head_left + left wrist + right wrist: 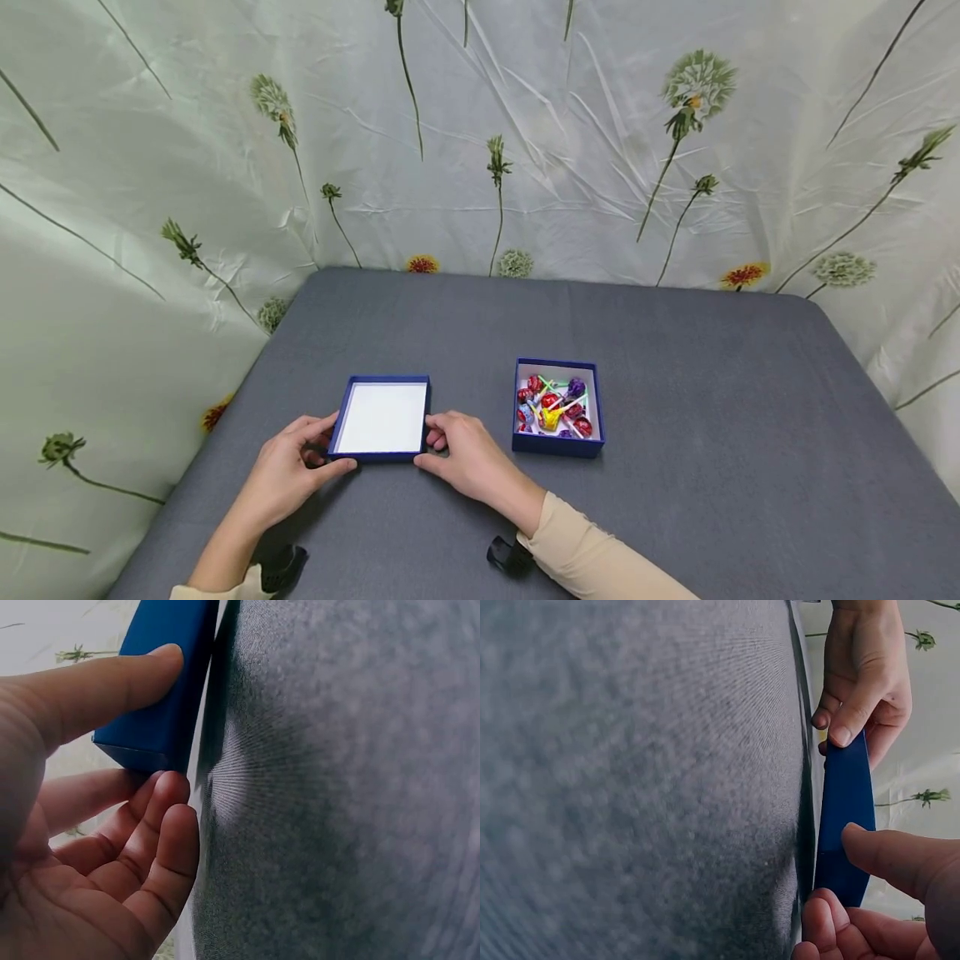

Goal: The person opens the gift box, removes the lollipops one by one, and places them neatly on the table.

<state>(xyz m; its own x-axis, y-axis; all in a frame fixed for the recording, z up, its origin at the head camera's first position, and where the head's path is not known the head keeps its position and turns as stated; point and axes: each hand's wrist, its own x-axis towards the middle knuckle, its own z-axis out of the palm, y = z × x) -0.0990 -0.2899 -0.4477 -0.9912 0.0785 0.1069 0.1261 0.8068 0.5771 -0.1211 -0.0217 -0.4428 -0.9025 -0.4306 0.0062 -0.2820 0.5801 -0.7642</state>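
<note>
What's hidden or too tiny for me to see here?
Head view: any letters on the lollipops, too small.
Head view: floor of the deep box, partly covered by lollipops.
Head view: part of the left sleeve, cut by bottom edge.
Left wrist view: inside of the shallow box, behind its side.

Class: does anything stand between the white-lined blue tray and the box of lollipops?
Only the right hand, gripping the blue tray by its right side, partly intervenes; past it, only gray tabletop reaches the box.
</note>
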